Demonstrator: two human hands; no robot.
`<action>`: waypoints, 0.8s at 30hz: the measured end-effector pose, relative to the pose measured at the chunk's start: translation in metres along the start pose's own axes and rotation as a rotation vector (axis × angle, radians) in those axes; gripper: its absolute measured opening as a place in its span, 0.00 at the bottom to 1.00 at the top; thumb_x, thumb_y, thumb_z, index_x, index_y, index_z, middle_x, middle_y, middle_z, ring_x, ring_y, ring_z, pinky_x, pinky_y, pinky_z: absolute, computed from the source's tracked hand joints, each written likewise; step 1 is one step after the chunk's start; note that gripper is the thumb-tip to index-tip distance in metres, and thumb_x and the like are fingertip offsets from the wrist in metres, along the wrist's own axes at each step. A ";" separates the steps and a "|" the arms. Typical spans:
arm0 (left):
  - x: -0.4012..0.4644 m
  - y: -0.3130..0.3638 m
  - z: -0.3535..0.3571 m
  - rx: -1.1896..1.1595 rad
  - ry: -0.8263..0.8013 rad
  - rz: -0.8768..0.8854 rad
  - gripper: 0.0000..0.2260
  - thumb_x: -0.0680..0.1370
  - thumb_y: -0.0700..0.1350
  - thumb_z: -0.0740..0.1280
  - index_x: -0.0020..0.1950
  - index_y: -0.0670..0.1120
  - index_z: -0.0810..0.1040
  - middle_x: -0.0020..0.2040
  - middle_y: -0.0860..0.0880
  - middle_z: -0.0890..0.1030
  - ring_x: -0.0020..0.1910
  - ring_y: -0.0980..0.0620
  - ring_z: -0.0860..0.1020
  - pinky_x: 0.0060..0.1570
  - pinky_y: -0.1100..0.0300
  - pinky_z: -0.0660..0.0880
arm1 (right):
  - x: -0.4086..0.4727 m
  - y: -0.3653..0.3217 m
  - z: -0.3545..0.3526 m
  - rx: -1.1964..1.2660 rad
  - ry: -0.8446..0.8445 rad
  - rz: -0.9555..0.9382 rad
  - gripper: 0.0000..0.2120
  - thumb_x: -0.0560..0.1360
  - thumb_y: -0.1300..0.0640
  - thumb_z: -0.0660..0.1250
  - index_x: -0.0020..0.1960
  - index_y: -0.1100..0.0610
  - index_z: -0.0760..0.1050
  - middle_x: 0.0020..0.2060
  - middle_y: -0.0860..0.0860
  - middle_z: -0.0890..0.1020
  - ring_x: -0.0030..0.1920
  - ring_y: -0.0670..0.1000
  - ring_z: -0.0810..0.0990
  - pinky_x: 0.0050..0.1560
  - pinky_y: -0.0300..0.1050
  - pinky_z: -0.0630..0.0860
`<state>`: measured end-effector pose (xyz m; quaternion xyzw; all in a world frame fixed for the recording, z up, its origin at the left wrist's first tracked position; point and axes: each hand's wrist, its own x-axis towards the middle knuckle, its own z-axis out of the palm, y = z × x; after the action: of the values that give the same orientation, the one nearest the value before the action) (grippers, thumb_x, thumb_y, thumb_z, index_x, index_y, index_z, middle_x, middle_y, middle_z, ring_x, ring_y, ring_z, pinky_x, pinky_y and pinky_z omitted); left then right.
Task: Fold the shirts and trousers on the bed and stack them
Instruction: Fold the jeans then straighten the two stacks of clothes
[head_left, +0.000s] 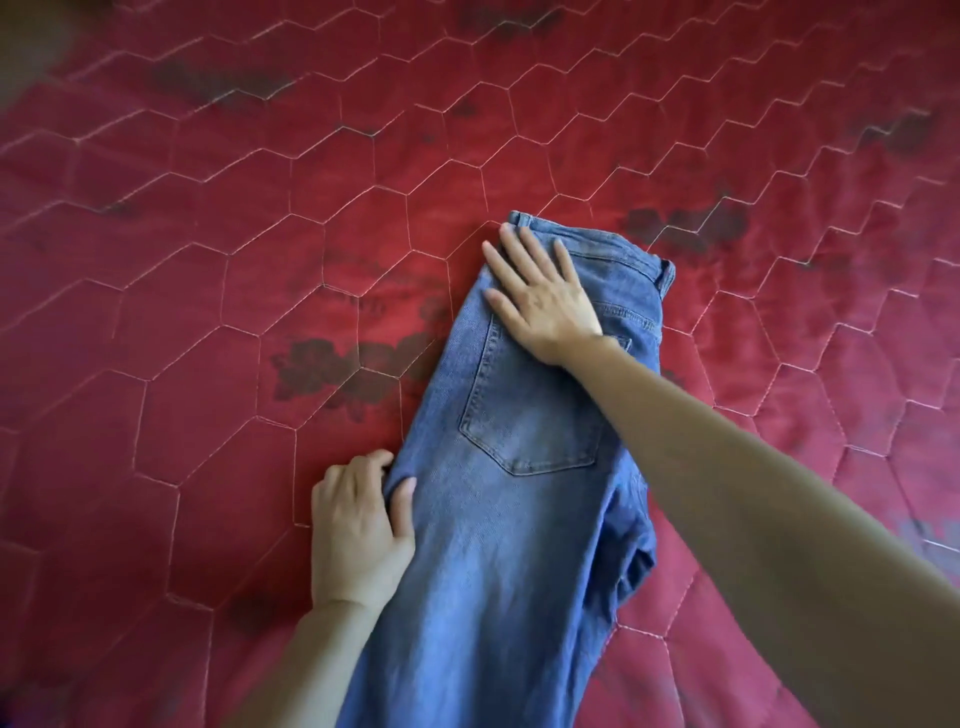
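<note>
A pair of blue denim jeans (519, 493) lies folded lengthwise on the red bed cover, waistband at the far end and a back pocket facing up. The legs run toward me and leave the frame at the bottom. My right hand (540, 296) lies flat with spread fingers on the jeans just below the waistband. At the left edge of the jeans, near the thigh, my left hand (358, 525) pinches the denim, thumb on top and fingers curled under the edge. No shirts are in view.
A red quilted bedspread (208, 260) with a hexagon stitch pattern and dark flower prints covers the whole view. It spreads flat to the left, the right and beyond the jeans.
</note>
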<state>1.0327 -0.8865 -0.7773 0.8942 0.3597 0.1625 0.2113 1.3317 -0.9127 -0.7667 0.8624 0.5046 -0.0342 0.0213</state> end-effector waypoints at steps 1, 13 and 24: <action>0.001 -0.001 0.000 0.007 0.000 -0.003 0.15 0.76 0.49 0.58 0.50 0.39 0.77 0.42 0.43 0.79 0.39 0.39 0.75 0.45 0.52 0.64 | 0.008 0.009 -0.003 -0.017 -0.016 0.006 0.27 0.82 0.42 0.41 0.79 0.48 0.45 0.79 0.51 0.47 0.78 0.51 0.44 0.76 0.56 0.44; -0.001 0.001 0.000 0.026 0.009 0.022 0.16 0.76 0.48 0.58 0.51 0.37 0.76 0.43 0.39 0.79 0.40 0.37 0.74 0.44 0.48 0.64 | -0.141 -0.124 0.007 0.190 -0.054 0.307 0.30 0.80 0.40 0.42 0.79 0.51 0.50 0.79 0.55 0.51 0.78 0.55 0.48 0.75 0.60 0.39; 0.000 -0.002 0.002 0.015 0.010 0.048 0.14 0.75 0.47 0.61 0.52 0.37 0.76 0.44 0.37 0.79 0.43 0.35 0.73 0.44 0.44 0.65 | -0.272 -0.036 0.005 0.624 0.311 0.644 0.22 0.82 0.50 0.54 0.75 0.54 0.64 0.73 0.50 0.68 0.73 0.49 0.66 0.74 0.46 0.60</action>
<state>1.0326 -0.8854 -0.7804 0.9032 0.3405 0.1693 0.1988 1.1669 -1.1319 -0.7496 0.9352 0.1741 -0.0460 -0.3050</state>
